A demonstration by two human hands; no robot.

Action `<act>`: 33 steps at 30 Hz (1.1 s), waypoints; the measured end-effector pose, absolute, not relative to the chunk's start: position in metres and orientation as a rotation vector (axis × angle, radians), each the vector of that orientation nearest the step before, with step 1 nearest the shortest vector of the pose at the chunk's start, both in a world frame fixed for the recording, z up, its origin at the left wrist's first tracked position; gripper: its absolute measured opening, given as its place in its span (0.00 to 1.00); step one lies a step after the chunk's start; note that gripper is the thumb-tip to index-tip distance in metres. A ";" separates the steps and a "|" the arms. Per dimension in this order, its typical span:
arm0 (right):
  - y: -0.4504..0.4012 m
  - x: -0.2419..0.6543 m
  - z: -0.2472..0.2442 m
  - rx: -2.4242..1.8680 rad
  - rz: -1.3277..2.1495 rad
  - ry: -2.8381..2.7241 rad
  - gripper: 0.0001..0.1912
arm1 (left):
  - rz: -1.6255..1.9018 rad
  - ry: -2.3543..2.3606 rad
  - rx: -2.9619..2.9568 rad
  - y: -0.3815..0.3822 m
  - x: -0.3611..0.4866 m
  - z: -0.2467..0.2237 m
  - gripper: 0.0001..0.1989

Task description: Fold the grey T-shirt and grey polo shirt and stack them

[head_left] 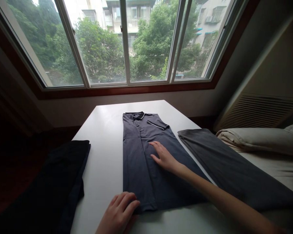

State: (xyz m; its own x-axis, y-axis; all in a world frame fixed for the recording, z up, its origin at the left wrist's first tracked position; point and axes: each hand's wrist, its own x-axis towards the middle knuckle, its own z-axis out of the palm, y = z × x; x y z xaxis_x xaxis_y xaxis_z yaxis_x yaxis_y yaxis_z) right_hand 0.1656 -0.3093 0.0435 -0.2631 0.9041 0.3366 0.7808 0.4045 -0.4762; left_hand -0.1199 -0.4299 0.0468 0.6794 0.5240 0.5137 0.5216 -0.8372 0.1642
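A dark blue-grey polo shirt [136, 162] lies on the white table [104, 130], its collar toward the window and one striped sleeve folded over its right side. My right hand [163, 156] rests on the middle of the shirt, fingers spread and pointing left, holding nothing. At the shirt's near left corner is my left hand [119, 209], its fingers curled together against the hem. Whether cloth is pinched under those fingers is hidden.
Dark folded cloth [56, 182] lies over the table's left side. Grey cloth [217, 159] covers the right edge, beside a beige cushioned seat [263, 139]. Beyond the table are a wall and a window [127, 84]; a slatted panel [261, 110] stands at the right.
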 end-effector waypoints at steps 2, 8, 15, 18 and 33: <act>-0.354 0.167 0.054 -1.404 0.325 -2.123 0.20 | 0.855 0.918 2.876 -0.435 -0.132 0.049 0.10; -0.461 0.164 0.060 -1.365 0.397 -2.203 0.10 | 0.740 0.898 2.793 -0.442 -0.138 0.057 0.08; -0.496 0.157 0.050 -1.333 0.204 -2.184 0.17 | 0.740 0.904 2.766 -0.440 -0.132 0.056 0.06; -0.497 0.151 0.050 -1.321 0.205 -2.201 0.18 | 0.722 0.909 2.763 -0.440 -0.132 0.057 0.06; -0.469 0.113 0.056 -1.532 0.644 -1.846 0.05 | 0.551 0.895 2.738 -0.436 -0.146 0.067 0.07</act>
State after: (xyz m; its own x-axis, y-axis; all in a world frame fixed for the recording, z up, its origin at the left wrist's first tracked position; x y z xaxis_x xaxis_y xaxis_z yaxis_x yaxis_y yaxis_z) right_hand 0.1126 -0.4694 0.0558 -0.1095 0.9797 0.1680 0.6625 0.1980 -0.7224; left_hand -0.1462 -0.4356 0.0672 0.7461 0.6024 0.2836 0.5247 -0.7942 0.3065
